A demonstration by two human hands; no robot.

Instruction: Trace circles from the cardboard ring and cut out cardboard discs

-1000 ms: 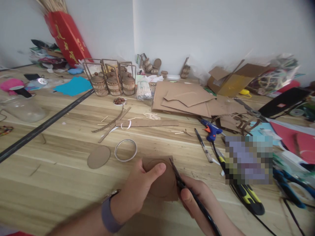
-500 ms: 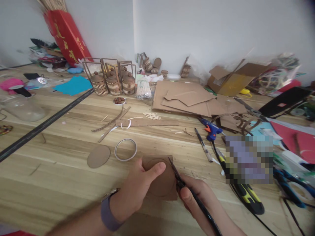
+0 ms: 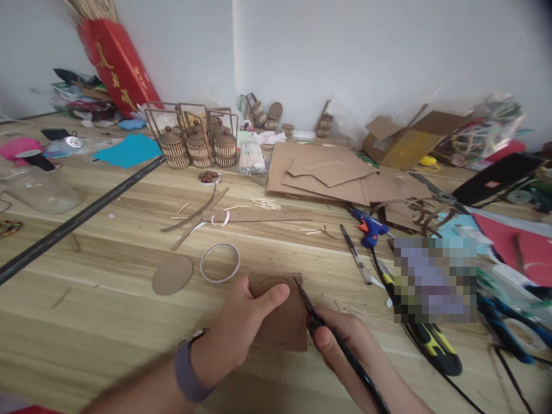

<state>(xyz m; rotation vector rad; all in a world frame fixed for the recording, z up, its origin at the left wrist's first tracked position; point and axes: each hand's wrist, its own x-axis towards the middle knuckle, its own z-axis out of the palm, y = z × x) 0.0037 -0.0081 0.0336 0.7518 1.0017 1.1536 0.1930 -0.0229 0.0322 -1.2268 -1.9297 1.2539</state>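
My left hand [image 3: 248, 316] grips a brown piece of cardboard [image 3: 287, 319], thumb on top and the other fingers hidden beneath it. A drawn circle outline shows faintly on the cardboard. Black-handled scissors [image 3: 340, 342] are in my right hand [image 3: 345, 339], which is closed around the handles. Their blades lie along the cardboard's right side, with the tip near its top right corner. Left of my hands, a cut cardboard disc [image 3: 172, 275] lies flat on the table, and a roll ring [image 3: 220, 263] rests beside it.
Behind lie a cardboard strip [image 3: 276, 215], short sticks [image 3: 265, 203] and stacked cardboard sheets [image 3: 323, 167]. Small woven baskets [image 3: 200, 149] stand farther back. To the right are a pen [image 3: 357, 256], a blue glue gun [image 3: 370, 226] and a yellow-black cutter [image 3: 431, 348].
The scissors have shifted very slightly left against the cardboard, and the cardboard's right edge has tilted a little. Both hands keep their hold; other things stay in place.
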